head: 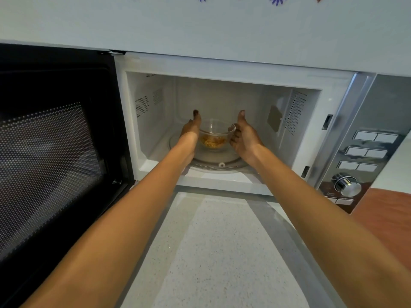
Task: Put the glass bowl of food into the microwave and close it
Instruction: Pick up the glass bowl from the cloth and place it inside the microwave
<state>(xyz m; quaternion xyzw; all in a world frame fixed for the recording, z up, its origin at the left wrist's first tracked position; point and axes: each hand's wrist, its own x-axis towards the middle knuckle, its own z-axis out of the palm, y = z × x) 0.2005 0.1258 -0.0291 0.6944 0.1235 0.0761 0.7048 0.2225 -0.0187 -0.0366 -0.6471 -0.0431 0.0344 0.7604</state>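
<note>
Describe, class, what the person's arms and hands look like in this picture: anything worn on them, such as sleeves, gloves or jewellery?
Both forearms are bare from the bottom edge of the picture to the wrists; no sleeves show. The left hand and right hand wear no gloves. No watch, bracelet or ring is visible. The fingernails look dark, though the picture is too soft to tell whether they are painted.

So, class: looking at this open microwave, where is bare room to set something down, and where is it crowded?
Free: the speckled counter in front of the microwave, between the forearms; also the turntable rim in front of the glass bowl. Crowded: the cavity's centre, where the left hand and right hand flank the bowl.
</note>
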